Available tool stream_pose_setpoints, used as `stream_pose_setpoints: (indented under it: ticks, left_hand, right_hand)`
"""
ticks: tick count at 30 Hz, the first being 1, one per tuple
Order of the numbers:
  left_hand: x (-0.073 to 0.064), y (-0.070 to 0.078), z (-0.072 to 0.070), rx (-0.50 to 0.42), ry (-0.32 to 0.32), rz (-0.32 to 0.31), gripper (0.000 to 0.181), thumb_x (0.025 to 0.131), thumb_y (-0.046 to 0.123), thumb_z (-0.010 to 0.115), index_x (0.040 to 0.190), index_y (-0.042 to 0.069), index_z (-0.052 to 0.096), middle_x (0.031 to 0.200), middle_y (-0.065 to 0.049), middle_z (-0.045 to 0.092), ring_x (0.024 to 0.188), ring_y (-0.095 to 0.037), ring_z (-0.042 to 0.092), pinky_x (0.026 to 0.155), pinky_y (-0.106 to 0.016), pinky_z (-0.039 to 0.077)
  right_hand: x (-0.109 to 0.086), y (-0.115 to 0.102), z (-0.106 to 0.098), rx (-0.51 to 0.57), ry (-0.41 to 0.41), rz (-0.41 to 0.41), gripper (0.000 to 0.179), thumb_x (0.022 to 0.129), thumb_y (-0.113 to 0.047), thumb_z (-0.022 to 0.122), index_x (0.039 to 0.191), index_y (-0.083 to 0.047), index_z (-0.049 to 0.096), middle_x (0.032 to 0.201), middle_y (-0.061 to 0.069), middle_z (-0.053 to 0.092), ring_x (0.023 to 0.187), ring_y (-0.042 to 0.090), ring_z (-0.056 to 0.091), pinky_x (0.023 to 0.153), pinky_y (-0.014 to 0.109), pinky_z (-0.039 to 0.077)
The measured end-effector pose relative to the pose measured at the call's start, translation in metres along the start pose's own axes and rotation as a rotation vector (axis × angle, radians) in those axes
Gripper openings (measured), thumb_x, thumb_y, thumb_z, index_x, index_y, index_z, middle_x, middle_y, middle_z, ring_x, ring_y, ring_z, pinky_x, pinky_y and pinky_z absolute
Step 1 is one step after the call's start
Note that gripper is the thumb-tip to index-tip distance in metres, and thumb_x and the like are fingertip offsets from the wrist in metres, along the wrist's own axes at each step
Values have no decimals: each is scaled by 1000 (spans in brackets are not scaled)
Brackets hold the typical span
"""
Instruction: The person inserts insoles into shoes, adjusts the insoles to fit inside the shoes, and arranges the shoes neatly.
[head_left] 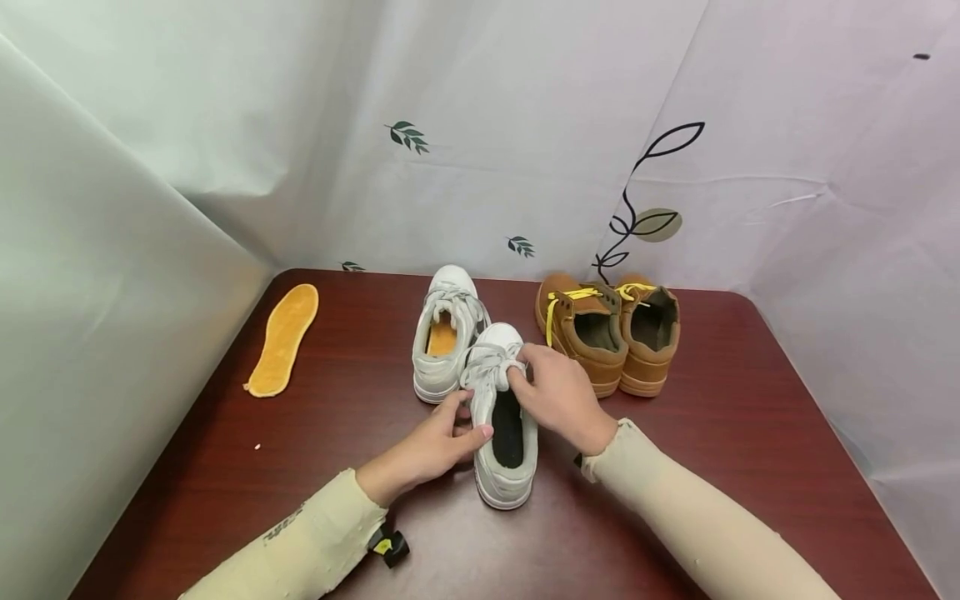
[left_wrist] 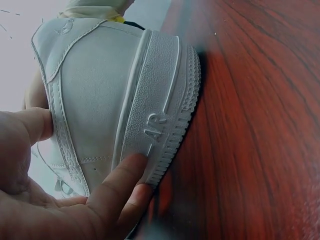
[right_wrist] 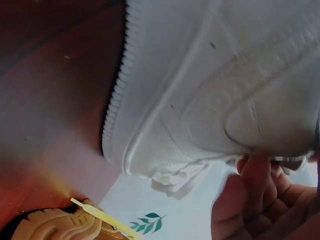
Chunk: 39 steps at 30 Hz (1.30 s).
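A white sneaker [head_left: 504,485] with grey laces [head_left: 487,360] stands on the table, heel toward me and dark inside. My left hand [head_left: 435,446] holds its left side; in the left wrist view the thumb lies at the collar and the fingers against the side of the sole of the sneaker [left_wrist: 95,85]. At the top of the opening, my right hand [head_left: 558,390] pinches around the tongue by the laces. The right wrist view shows those curled fingers [right_wrist: 255,187] at the sneaker's upper edge. Just behind stands a second white sneaker [head_left: 452,279], an orange insole [head_left: 442,337] inside.
To the back right stand two brown shoes [head_left: 606,371] with yellow laces [head_left: 573,293], side by side. A loose orange insole [head_left: 283,337] lies at the back left of the dark red table [head_left: 352,350]. White sheeting [head_left: 480,200] with leaf prints hangs behind and at both sides.
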<state>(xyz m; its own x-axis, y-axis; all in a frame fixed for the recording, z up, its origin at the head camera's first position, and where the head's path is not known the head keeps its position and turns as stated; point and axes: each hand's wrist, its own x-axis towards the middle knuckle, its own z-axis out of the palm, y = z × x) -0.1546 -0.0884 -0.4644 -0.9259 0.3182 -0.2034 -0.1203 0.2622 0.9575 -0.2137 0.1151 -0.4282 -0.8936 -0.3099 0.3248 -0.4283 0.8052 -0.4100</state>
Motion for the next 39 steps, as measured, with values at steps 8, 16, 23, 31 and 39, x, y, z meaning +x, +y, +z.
stream_pose_setpoints:
  ticks: [8,16,23,31,39]
  left_hand:
    - [0,1,0,-33,-12,-1,72,97,23,67,152,0,26,135,-27,42,116,-34,61,86,-41,58]
    - [-1,2,-1,-39,-29,9,70,98,21,65,152,-2,26,136,-28,44,115,-33,62,86,-41,58]
    - [-1,2,-2,60,-51,47,74,100,26,63,155,-4,24,148,-28,39,115,-30,64,87,-35,57]
    - [1,3,-5,105,-77,35,73,101,29,60,157,-1,25,157,-29,27,118,-28,63,92,-36,55]
    - [-1,0,-10,155,-63,72,69,102,28,59,156,-1,28,150,-27,41,116,-31,63,87,-34,56]
  right_hand:
    - [-12,7,5,-37,-98,-62,28,88,-31,59,111,-17,54,97,-1,63,74,18,61,63,39,51]
    - [-13,24,17,94,-75,-128,54,92,-25,52,145,-17,54,131,6,65,114,23,65,94,44,53]
    - [-17,29,22,147,-32,-176,48,92,-19,49,138,-14,60,129,6,50,100,22,63,84,42,54]
    - [-21,27,21,115,-69,-146,48,93,-21,49,139,-12,58,139,10,50,114,30,62,93,46,53]
    - [-20,23,20,102,-96,-114,51,94,-24,48,143,-12,55,153,12,47,138,29,49,105,48,46]
